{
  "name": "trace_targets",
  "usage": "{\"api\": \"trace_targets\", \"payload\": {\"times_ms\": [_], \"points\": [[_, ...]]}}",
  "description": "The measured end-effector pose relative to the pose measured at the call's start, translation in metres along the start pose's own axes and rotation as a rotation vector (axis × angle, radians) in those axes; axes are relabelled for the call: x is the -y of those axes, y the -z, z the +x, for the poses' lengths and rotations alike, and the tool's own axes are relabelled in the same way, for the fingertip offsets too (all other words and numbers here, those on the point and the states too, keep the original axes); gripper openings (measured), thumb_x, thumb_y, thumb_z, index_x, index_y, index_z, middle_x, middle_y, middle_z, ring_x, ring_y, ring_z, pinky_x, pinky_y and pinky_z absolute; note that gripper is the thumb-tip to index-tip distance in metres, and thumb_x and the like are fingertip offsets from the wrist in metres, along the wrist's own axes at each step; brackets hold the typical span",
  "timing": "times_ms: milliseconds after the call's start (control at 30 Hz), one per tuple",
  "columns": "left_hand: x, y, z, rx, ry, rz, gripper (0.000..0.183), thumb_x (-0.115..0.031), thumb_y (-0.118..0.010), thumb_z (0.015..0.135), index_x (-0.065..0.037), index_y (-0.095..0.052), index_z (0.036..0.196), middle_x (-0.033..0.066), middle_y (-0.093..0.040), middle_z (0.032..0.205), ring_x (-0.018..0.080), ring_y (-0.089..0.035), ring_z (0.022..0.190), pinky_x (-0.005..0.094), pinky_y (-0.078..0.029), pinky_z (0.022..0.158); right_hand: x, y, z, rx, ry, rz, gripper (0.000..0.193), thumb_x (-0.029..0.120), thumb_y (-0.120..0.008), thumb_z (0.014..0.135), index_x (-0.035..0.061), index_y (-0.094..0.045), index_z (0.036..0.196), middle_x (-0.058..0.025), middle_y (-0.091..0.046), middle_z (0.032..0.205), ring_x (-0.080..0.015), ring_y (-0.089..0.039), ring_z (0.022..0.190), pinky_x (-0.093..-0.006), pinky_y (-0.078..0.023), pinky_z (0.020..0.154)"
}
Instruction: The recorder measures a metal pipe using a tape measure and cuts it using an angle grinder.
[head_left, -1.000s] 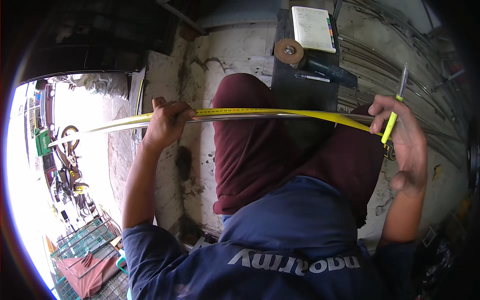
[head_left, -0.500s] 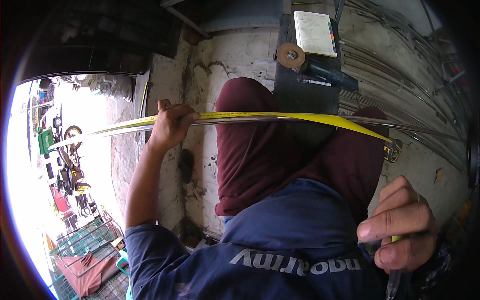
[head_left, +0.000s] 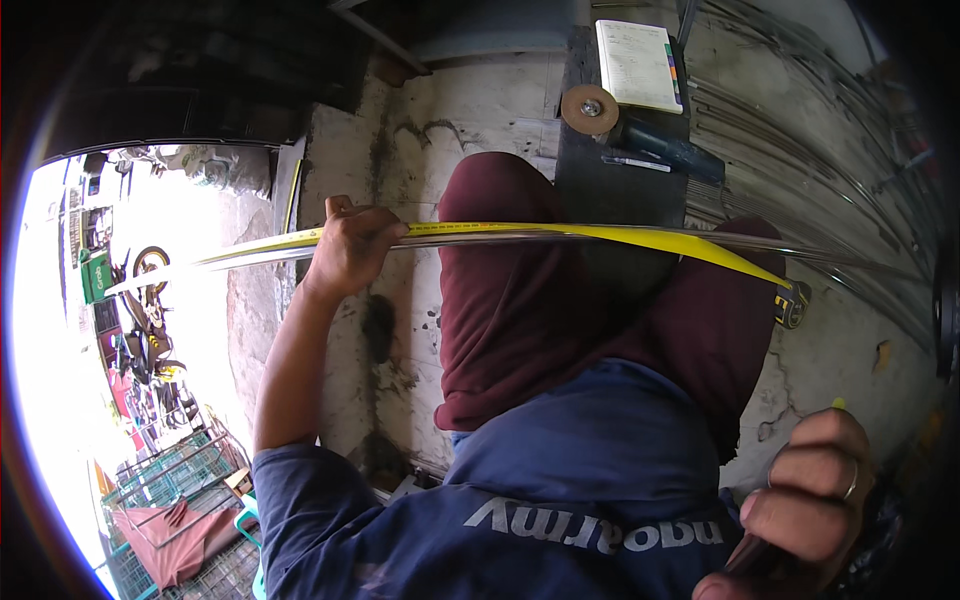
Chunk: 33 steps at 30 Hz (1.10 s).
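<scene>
Hands first, as we see them from the head camera: our left hand (head_left: 352,247) is clenched around a thin metal rod (head_left: 480,236) and the yellow tape measure (head_left: 620,236) laid along it, fingers curled over both. We take the rod as our landmark. It runs level across our knees in dark red trousers (head_left: 520,320), from the bright doorway side on the left to the ribbed wall on the right. The tape follows the rod, then slants down off it at the right, ending at its case (head_left: 793,305), which hangs just below the rod beside our right knee.

Our right hand (head_left: 805,500) sits well below the rod, close to the lens at the lower right. Its fingers are closed around something slim with a yellow-green tip (head_left: 838,403) showing above the knuckles; we cannot tell what the object is.

Above the rod, on a dark board (head_left: 600,180), lie a round brown grinding disc (head_left: 589,109), a notebook (head_left: 638,65), a pen (head_left: 640,163) and a dark power tool (head_left: 670,148).
</scene>
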<state>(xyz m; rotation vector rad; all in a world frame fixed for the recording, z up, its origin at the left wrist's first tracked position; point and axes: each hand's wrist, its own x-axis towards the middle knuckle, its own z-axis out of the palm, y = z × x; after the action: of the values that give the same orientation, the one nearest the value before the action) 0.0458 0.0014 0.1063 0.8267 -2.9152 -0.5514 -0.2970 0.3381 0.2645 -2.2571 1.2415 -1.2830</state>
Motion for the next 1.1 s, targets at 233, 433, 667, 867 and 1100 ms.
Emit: {"api": "trace_targets", "payload": {"times_ms": [233, 433, 667, 867, 1100], "points": [[-0.004, 0.002, 0.002, 0.031, -0.007, 0.023, 0.013, -0.019, -0.071, 0.096, -0.008, -0.077, 0.093, 0.0072, -0.075, 0.085, 0.0268, -0.061, 0.075, 0.0379, -0.036, 0.096, 0.004, 0.001, -0.001, -0.013, -0.033, -0.066, 0.030, 0.019, -0.073, 0.090, 0.0238, -0.072, 0.120, -0.0050, -0.052, 0.094, -0.0207, -0.053, 0.075, -0.0351, -0.042, 0.054], [-0.004, 0.003, 0.002, 0.037, -0.016, 0.023, 0.012, -0.019, -0.071, 0.096, -0.010, -0.077, 0.092, 0.0062, -0.075, 0.084, 0.0261, -0.060, 0.076, 0.0379, -0.036, 0.094, 0.012, -0.010, 0.001, -0.061, -0.014, -0.155, 0.017, 0.024, -0.067, 0.101, 0.0245, -0.072, 0.117, -0.0021, -0.051, 0.093, -0.0173, -0.052, 0.074, -0.0334, -0.043, 0.054], [0.001, 0.002, -0.002, 0.013, -0.013, 0.016, 0.009, -0.018, -0.072, 0.095, -0.010, -0.077, 0.093, 0.0046, -0.075, 0.085, 0.0237, -0.060, 0.078, 0.0373, -0.036, 0.094, 0.016, -0.010, -0.001, -0.039, 0.005, -0.297, 0.024, 0.034, -0.061, 0.104, 0.0209, -0.072, 0.120, -0.0024, -0.050, 0.093, -0.0181, -0.051, 0.074, -0.0344, -0.044, 0.054], [-0.001, -0.002, 0.005, -0.016, -0.041, -0.038, 0.009, -0.016, -0.073, 0.094, -0.009, -0.077, 0.090, 0.0056, -0.074, 0.085, 0.0249, -0.057, 0.076, 0.0370, -0.036, 0.094, 0.007, -0.018, -0.005, -0.126, -0.034, -0.253, 0.016, 0.025, -0.065, 0.098, 0.0174, -0.075, 0.109, -0.0037, -0.050, 0.088, -0.0178, -0.050, 0.069, -0.0330, -0.042, 0.051], [0.000, 0.003, -0.008, -0.021, 0.003, 0.001, 0.008, -0.015, -0.074, 0.093, -0.008, -0.077, 0.089, 0.0063, -0.072, 0.079, 0.0261, -0.057, 0.074, 0.0372, -0.036, 0.093, 0.025, -0.036, -0.005, -0.179, -0.075, -0.318, 0.023, 0.035, -0.061, 0.100, 0.0234, -0.072, 0.116, 0.0005, -0.050, 0.087, -0.0152, -0.052, 0.071, -0.0338, -0.051, 0.068]]}}
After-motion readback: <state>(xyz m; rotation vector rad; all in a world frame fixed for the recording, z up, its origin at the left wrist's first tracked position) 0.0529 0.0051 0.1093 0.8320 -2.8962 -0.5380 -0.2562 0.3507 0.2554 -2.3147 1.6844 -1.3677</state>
